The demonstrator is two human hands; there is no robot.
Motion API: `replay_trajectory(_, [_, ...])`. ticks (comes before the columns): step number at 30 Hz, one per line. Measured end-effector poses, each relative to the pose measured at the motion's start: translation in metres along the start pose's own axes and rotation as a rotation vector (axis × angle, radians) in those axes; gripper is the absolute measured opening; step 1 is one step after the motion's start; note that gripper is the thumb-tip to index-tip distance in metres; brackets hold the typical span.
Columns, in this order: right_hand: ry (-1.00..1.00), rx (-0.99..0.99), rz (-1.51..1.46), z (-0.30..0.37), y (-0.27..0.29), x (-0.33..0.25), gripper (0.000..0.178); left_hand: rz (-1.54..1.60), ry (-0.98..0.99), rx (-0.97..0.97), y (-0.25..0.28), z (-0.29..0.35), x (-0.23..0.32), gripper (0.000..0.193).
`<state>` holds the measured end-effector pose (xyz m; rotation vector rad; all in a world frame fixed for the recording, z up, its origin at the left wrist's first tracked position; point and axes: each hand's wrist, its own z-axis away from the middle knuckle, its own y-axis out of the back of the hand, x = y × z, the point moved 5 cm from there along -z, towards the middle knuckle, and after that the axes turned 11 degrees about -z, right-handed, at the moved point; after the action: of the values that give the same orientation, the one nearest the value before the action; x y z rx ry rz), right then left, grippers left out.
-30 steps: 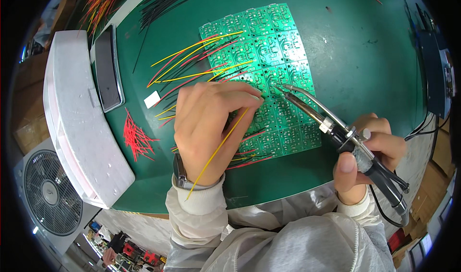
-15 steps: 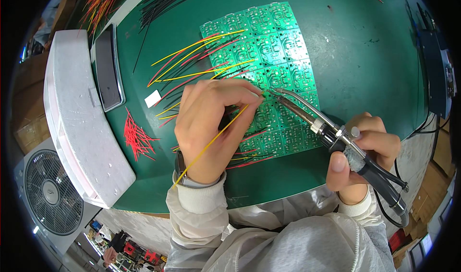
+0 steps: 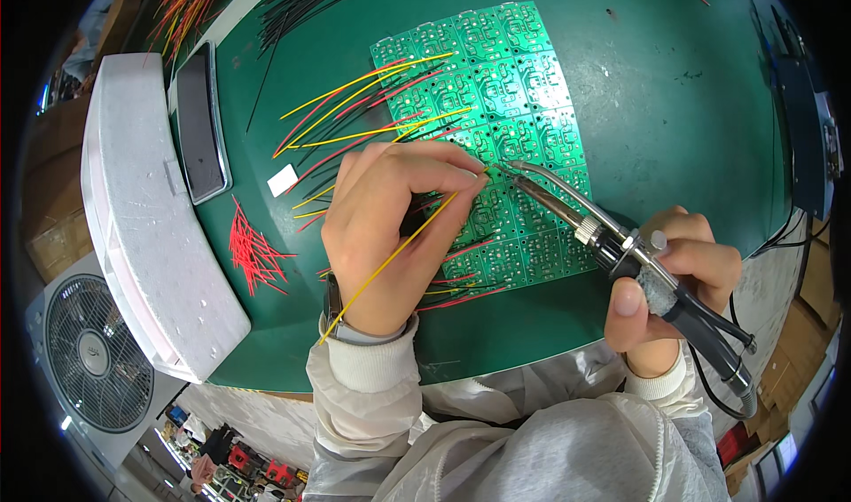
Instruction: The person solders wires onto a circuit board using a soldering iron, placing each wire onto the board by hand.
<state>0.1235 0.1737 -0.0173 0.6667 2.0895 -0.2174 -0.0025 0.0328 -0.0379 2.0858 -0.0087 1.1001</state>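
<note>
A green panel of joined circuit boards (image 3: 523, 85) lies on the green table mat. My left hand (image 3: 390, 223) is over its left side, thumb and forefinger pinching a yellow wire (image 3: 390, 258) close to its tip at the board. The wire's long end trails back past my wrist. My right hand (image 3: 669, 280) grips a soldering iron (image 3: 625, 252) with a curved metal feed tube (image 3: 558, 185) along it. The iron's tip is right by the pinched wire end; whether they touch I cannot tell. Red, yellow and black wires (image 3: 355, 103) stick out from the panel's left side.
Left of my hand lie a bundle of short red wires (image 3: 253, 249), a small white block (image 3: 282, 180) and a phone (image 3: 199, 125). A white foam box (image 3: 146, 218) lines the left edge. Black wires (image 3: 310, 5) lie at the back; a fan (image 3: 93, 351) stands beyond the table.
Both hands hold nearly the same pose. The soldering iron and the panel have shifted only very slightly in view.
</note>
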Motion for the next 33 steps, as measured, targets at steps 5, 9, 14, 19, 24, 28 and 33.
replay_trajectory(5, [-0.008, -0.022, -0.005, -0.0002, -0.0005, 0.0003, 0.036, -0.011, -0.017, -0.003, 0.0001, 0.0003, -0.0004, 0.02])
replay_trajectory(9, [-0.013, -0.017, -0.013, 0.0, -0.0005, 0.0004, 0.036, -0.004, -0.009, -0.003, -0.0001, -0.0002, -0.0003, 0.02])
replay_trajectory(14, [-0.009, -0.021, -0.014, -0.0001, -0.0014, 0.0012, 0.036, -0.011, -0.009, -0.008, 0.0001, -0.0002, -0.0001, 0.021])
replay_trajectory(19, [0.012, 0.014, -0.011, -0.0005, -0.0035, 0.0003, 0.035, -0.152, -0.086, 0.006, 0.0014, -0.0019, 0.005, 0.022])
replay_trajectory(24, [0.012, -0.023, 0.017, -0.0012, -0.0026, 0.0003, 0.036, -0.168, -0.065, 0.038, -0.0004, -0.0006, 0.0068, 0.024])
replay_trajectory(28, [0.01, -0.025, 0.029, -0.0003, -0.0031, 0.0, 0.037, -0.165, -0.074, 0.045, 0.0002, -0.0004, 0.007, 0.024])
replay_trajectory(33, [0.0, -0.016, 0.023, 0.0009, -0.0027, 0.0018, 0.036, -0.151, -0.078, 0.057, -0.0006, -0.0008, 0.0054, 0.024])
